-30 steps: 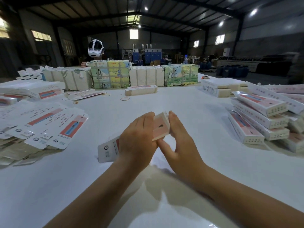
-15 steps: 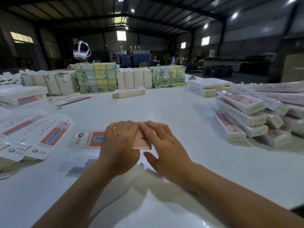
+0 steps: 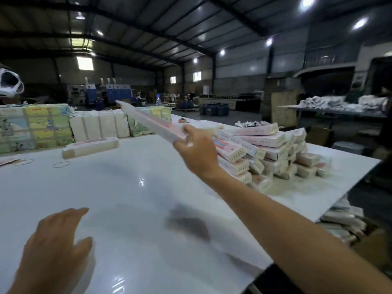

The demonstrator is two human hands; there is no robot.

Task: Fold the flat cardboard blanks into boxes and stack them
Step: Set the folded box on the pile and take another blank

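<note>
Gripping box [image 3: 148,120] in right hand [image 3: 196,149].

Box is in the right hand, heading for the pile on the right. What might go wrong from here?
1. The right hand grips the folded box only at its near end, so the long free end may swing or slip out.
2. The pile of folded boxes is loose and slanted; another box dropped on it may slide off or shift others.
3. The pile sits near the table edge, so dislodged boxes might fall to the floor.

Packing warehouse, steel-truss roof [image 3: 148,24], high-bay lamps [image 3: 359,23], blue machines [image 3: 112,93], heaped folded boxes [image 3: 269,153], bundled carton stacks [image 3: 36,126]
</note>
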